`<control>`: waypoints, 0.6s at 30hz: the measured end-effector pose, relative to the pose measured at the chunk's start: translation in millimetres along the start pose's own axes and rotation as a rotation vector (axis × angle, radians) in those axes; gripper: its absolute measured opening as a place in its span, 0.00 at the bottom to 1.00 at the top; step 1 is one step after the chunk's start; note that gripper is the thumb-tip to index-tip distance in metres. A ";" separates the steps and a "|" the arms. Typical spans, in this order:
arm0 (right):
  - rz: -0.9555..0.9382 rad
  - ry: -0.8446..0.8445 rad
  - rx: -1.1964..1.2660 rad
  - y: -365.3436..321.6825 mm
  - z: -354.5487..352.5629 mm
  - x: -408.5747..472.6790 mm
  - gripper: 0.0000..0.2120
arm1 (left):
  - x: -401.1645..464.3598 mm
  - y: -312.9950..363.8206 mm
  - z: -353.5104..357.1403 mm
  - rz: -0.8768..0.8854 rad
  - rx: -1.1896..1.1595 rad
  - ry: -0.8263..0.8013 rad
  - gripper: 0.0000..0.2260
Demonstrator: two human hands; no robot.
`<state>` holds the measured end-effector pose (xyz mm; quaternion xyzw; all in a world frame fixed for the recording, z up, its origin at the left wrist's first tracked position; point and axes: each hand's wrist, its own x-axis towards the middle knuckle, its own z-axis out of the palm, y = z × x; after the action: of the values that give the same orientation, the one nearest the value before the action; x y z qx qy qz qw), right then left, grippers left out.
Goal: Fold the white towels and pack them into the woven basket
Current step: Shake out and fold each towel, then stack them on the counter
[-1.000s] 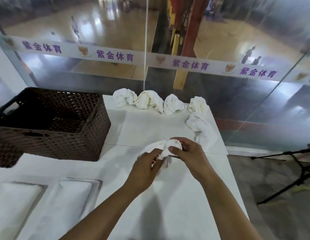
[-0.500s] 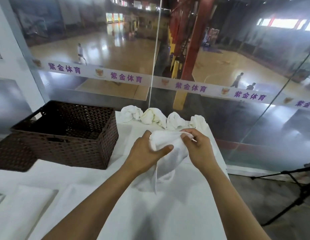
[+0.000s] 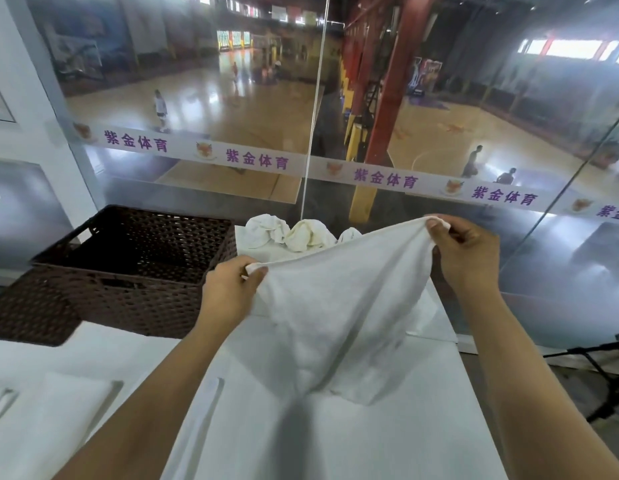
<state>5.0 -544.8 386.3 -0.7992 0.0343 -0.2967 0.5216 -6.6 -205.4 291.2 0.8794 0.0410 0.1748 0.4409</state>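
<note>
The white towel (image 3: 339, 306) hangs spread in the air over the table (image 3: 387, 441), its top edge running left to right between your hands and sloping up toward the right. Your left hand (image 3: 228, 292) pinches the lower near-left corner and your right hand (image 3: 464, 251) pinches the higher far-right one; the woven basket (image 3: 135, 271) sits to the left, nearer your left hand, with crumpled towels (image 3: 287, 232) waiting beyond

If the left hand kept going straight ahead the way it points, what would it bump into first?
Probably the crumpled towels at the table's far edge, just beyond the left hand; the basket sits off to its side. Depth is uncertain.
</note>
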 end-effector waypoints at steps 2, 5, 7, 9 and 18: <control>0.058 -0.031 -0.036 8.5 6.3 21.1 0.06 | 16.1 7.5 5.2 -0.092 -0.297 0.029 0.04; 0.315 -0.020 0.157 16.6 27.3 58.6 0.05 | 53.7 26.3 19.5 -0.298 -0.736 -0.011 0.05; 0.445 -0.024 0.284 18.8 41.1 85.9 0.04 | 83.4 41.3 29.9 -0.395 -0.839 -0.080 0.06; 0.459 -0.049 0.333 22.9 49.4 115.4 0.03 | 110.8 62.7 37.3 -0.402 -0.859 -0.086 0.06; 0.083 -0.013 0.560 -17.5 32.9 217.9 0.06 | 211.9 172.4 25.5 -0.049 -0.957 0.102 0.05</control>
<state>196.3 -589.5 487.6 -0.6236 -0.0196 -0.2677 0.7342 186.3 -281.7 470.8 0.5668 -0.0017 0.2062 0.7976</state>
